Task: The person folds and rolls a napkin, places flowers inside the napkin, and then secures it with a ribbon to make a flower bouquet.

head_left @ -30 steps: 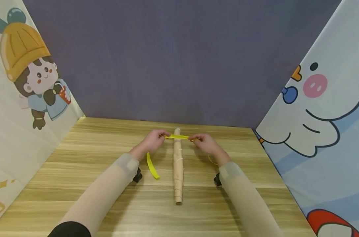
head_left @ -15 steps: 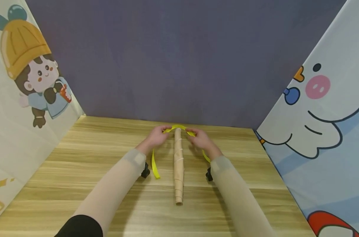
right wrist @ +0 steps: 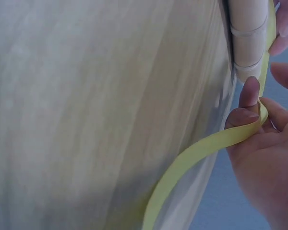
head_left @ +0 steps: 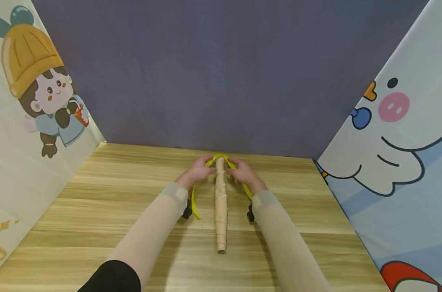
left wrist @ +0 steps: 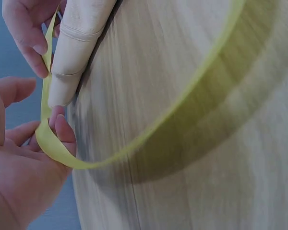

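Observation:
A roll of brown paper point(head_left: 221, 207) lies lengthwise on the table, with thin pale bands round it near its far end. A yellow ribbon point(head_left: 221, 155) arcs round that far end, and its two tails hang down on either side. My left hand point(head_left: 199, 169) holds the ribbon among its fingers left of the roll, the thumb standing apart in the left wrist view. On the other side my right hand point(head_left: 244, 172) has the ribbon point(right wrist: 201, 148) threaded between its fingers, thumb also apart. Both hands are close to the roll's end.
The wood-grain table point(head_left: 140, 162) ends at a dark grey back wall point(head_left: 206, 81). Printed cartoon panels flank it, a left panel point(head_left: 9, 162) and a right panel point(head_left: 406, 162). A black wrist camera point(head_left: 187, 209) sits under the left wrist.
The ribbon has gone from lying across the roll to looping round its far end. Both hands have moved away from me, then inward towards the roll, and the thumbs have come off the ribbon.

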Tool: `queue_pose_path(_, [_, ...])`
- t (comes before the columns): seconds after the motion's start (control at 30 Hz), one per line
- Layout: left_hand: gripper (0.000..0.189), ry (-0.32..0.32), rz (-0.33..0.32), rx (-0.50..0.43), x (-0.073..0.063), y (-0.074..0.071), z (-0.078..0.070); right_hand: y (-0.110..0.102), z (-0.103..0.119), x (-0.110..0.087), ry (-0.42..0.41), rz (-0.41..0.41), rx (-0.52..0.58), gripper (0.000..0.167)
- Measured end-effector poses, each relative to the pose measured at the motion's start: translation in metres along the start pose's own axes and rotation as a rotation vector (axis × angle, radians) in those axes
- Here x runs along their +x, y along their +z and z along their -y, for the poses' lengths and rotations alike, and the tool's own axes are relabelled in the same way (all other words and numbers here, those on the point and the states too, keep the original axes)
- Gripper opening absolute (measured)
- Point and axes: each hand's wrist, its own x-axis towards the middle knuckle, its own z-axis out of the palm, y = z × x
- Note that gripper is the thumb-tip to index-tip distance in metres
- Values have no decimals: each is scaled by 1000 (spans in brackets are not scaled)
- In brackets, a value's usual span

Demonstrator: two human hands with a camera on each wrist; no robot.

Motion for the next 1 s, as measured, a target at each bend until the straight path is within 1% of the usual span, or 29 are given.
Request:
queue_pose_path(0.2, [68,-42,24,-11,3,4,-2,3,-2,2,48,14,-3,70])
queue_pose_path(0.33, [67,-51,28,-9,4,5,-3,4,-2,4,66,26,31,71])
queue_pose_path(0.47, [68,-62,33,-12,5,5,-3,3,-2,4,82,46,39,73])
queue_pose_path(0.57, [71,-67,45,2,5,6,-3,2,-2,2,101,68,39,74])
queue_pose_path(0.73, [75,-76,67,46,1,5,1,0,-3,-4,134,101,84,75])
queue_pose_path(0.83, [73,-86,56,66,-2,7,4,-2,-4,-7,136,112,101,76])
queue_pose_path(1.0, [67,-94,5,93,-4,13,6,-1,-8,-9,122,127,87,80])
